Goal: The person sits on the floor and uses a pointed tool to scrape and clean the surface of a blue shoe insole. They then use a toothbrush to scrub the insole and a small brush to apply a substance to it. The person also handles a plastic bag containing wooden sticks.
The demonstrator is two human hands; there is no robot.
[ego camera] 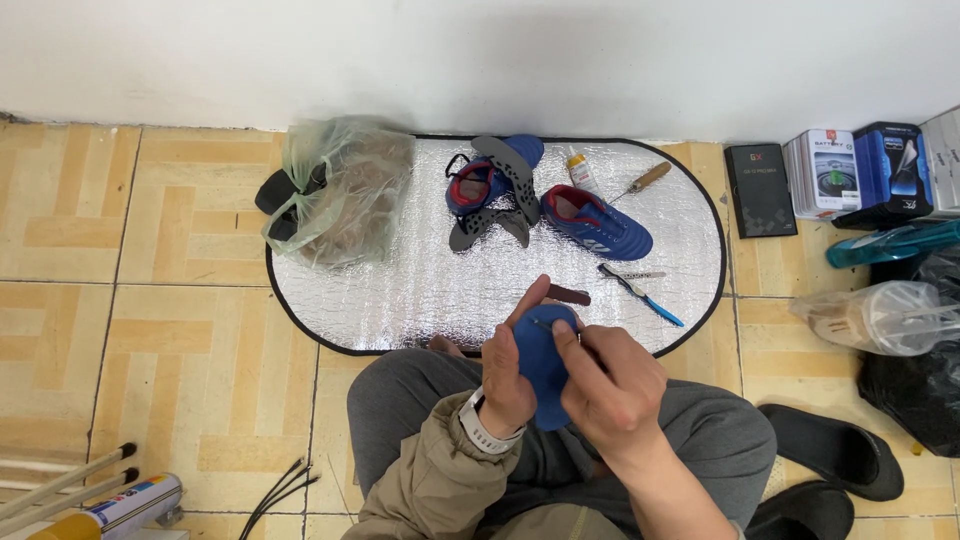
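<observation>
We see a quilted mat (400, 290) of shiny silver foil on a floor (150, 250) of smooth glazed tiles with a wood-grain look. The blue shoes (596, 226) look like smooth synthetic leather with a slight sheen. The insole (545, 365) is matt blue, foam-like. The bag (345, 185) is thin, crinkled, translucent plastic. The awl (640, 182) has a wooden handle. The wall (480, 60) is matt white.

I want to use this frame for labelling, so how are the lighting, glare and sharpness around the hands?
Head view: light is soft and even, shadows faint; the silver mat shows a mild sheen, no blown glare; left hand, right hand and blue insole are fairly sharp; floor lines bow slightly at the edges.
</observation>
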